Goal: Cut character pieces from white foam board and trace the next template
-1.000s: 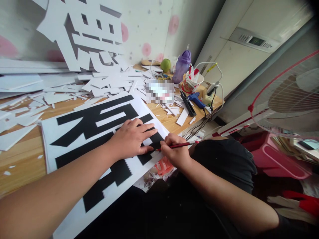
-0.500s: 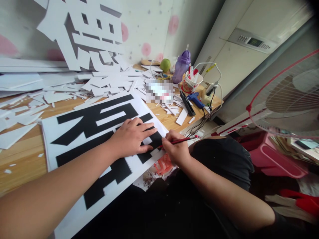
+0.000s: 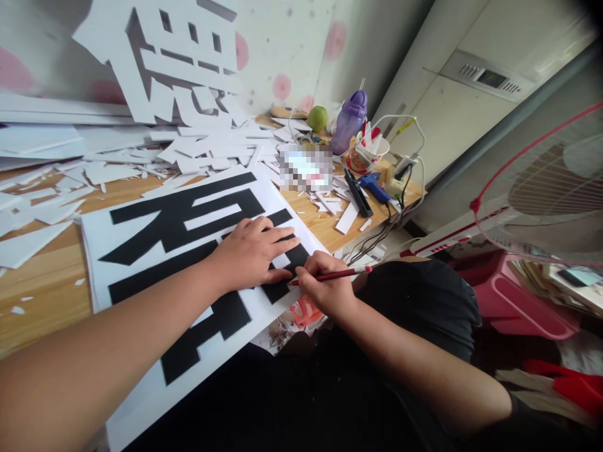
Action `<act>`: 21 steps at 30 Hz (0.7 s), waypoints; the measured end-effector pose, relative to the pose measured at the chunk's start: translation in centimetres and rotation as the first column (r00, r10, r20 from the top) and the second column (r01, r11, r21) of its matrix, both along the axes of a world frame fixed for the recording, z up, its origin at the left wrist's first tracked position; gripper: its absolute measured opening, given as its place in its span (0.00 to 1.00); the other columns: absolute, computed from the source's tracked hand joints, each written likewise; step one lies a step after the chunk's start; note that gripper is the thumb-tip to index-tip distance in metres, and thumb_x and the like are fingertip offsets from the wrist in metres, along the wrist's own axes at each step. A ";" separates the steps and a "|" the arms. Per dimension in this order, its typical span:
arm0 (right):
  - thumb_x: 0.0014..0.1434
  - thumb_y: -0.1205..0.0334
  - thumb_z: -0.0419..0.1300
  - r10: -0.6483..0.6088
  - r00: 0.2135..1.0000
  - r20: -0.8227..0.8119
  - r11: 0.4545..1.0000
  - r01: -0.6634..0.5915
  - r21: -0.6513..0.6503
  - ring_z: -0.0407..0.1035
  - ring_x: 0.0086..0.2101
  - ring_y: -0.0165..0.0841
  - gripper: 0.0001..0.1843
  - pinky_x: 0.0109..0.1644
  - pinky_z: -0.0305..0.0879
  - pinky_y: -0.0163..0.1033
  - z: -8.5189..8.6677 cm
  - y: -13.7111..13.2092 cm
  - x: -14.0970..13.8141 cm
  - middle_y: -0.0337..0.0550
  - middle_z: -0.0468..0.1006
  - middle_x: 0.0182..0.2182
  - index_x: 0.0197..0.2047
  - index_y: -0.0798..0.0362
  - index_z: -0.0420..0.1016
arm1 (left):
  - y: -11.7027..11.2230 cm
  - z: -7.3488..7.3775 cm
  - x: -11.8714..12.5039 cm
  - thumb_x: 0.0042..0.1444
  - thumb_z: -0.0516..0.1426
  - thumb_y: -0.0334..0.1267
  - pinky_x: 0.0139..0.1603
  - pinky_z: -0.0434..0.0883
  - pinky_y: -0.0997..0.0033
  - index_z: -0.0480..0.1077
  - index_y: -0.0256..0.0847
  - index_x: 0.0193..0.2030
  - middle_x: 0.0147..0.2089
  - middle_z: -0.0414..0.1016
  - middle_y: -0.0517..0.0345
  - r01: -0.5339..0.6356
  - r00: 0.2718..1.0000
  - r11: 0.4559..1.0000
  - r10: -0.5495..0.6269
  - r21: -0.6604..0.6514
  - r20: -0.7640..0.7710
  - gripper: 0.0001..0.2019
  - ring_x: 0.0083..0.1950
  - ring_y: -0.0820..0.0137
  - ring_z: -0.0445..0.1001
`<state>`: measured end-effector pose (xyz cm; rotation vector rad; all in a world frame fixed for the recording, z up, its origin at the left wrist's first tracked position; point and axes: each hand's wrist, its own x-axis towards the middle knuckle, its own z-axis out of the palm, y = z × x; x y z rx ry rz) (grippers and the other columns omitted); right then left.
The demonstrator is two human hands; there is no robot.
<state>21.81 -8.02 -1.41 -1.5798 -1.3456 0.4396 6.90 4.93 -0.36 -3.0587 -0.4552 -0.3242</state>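
A white sheet (image 3: 141, 408) printed with a large black character (image 3: 221, 320) lies on the wooden table. My left hand (image 3: 257, 254) rests flat on it, fingers spread over the black strokes near the right side. In my right hand (image 3: 327, 289) is a red pencil (image 3: 340, 274), gripped between thumb and fingers. Its lower end points at the sheet's right edge, close to my left thumb; the exact contact is hidden by the fingers. The pencil's pale back end points right.
White foam-like offcuts (image 3: 198, 147) cover the table's back, below a white cut-out character (image 3: 136, 50) against the wall. Right of them are a purple bottle (image 3: 348, 122), a cup of tools (image 3: 367, 154), a blue glue gun (image 3: 374, 186) and cords. A fan (image 3: 541, 182) stands at right.
My right hand has moved slightly left along the sheet's edge, the pencil tilting a little differently. My left hand stays on the same part of the sheet. The whole view has shifted slightly.
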 end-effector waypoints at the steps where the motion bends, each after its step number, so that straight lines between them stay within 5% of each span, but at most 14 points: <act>1: 0.50 0.61 0.58 -0.003 1.000 0.016 1.000 0.003 0.001 0.57 0.19 0.27 0.16 0.25 0.55 0.34 0.0 0.0 0.0 0.33 0.63 0.15 0.18 0.49 0.54 | 0.0 0.0 0.0 0.58 0.55 0.61 0.53 0.61 0.51 0.66 0.50 0.64 0.67 0.67 0.60 -0.001 1.000 1.000 0.001 -0.001 -0.001 0.31 0.56 0.52 0.64; 8: 0.48 0.63 0.56 0.086 0.996 0.027 0.996 -0.086 -0.001 0.56 0.19 0.27 0.15 0.25 0.54 0.35 0.3 0.0 0.4 0.33 0.62 0.15 0.17 0.49 0.52 | 0.0 0.1 0.0 0.59 0.54 0.61 0.51 0.62 0.52 0.67 0.50 0.64 0.67 0.67 0.59 -0.003 1.000 1.000 0.003 -0.030 0.006 0.30 0.55 0.52 0.65; 14: 0.48 0.64 0.56 0.124 0.990 -0.073 0.992 -0.125 -0.015 0.53 0.18 0.25 0.17 0.23 0.51 0.34 -0.2 -0.2 0.6 0.31 0.58 0.15 0.17 0.49 0.50 | 0.1 -0.1 -0.1 0.68 0.44 0.40 0.51 0.64 0.52 0.67 0.45 0.63 0.66 0.69 0.60 -0.013 0.998 0.996 0.019 -0.092 0.058 0.21 0.54 0.57 0.66; 19: 0.51 0.62 0.60 0.050 0.936 -0.348 0.999 -0.050 0.010 0.60 0.18 0.27 0.16 0.24 0.58 0.34 1.0 0.6 0.6 0.32 0.64 0.15 0.19 0.49 0.56 | 0.2 -0.4 0.0 0.66 0.44 0.35 0.51 0.64 0.53 0.68 0.47 0.60 0.65 0.70 0.58 -0.005 0.997 0.995 0.012 -0.095 0.076 0.20 0.54 0.58 0.67; 21: 0.51 0.62 0.61 0.041 0.947 -0.319 0.999 -0.044 -0.003 0.62 0.19 0.28 0.16 0.24 0.59 0.34 1.8 1.5 0.6 0.33 0.67 0.15 0.19 0.49 0.58 | 0.3 -0.4 -0.1 0.65 0.45 0.34 0.51 0.64 0.52 0.69 0.48 0.60 0.64 0.71 0.57 -0.007 0.997 0.992 0.017 -0.123 0.081 0.21 0.54 0.58 0.67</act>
